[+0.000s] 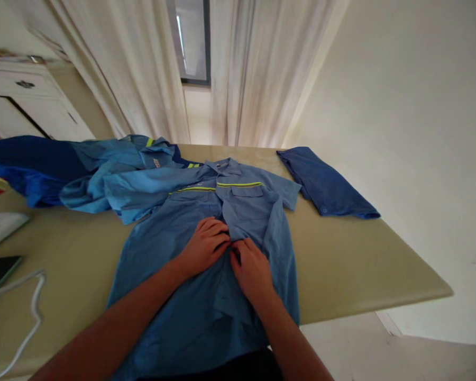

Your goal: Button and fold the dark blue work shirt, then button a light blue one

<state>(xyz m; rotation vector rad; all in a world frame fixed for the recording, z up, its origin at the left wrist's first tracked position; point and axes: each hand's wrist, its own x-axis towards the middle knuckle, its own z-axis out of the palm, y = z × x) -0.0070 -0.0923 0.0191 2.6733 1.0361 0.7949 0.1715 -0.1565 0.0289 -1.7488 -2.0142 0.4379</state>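
Shirt (210, 307) lies front up on the table (353, 270), collar at twelve o'clock, hem toward the person at six, and both hands are right there at the middle of the dial, on the front opening! Left hand (207, 242) comes in from eight o'clock, fingers bent and close together on the cloth; whether it grips, I can't tell from here. Right hand (254, 269) comes in from five, curled narrow, thumb and finger seemingly pinching the front edge. Fingertips nearly meet! Looks to me like the fastening step, somewhere partway down the front; the button itself is hidden. That calls for one edge kept steady and the other brought squarely over it. Over at two o'clock, a folded navy garment (325, 182); at ten, a heap of blue clothes (129, 169), overlapping the shirt's sleeve area.
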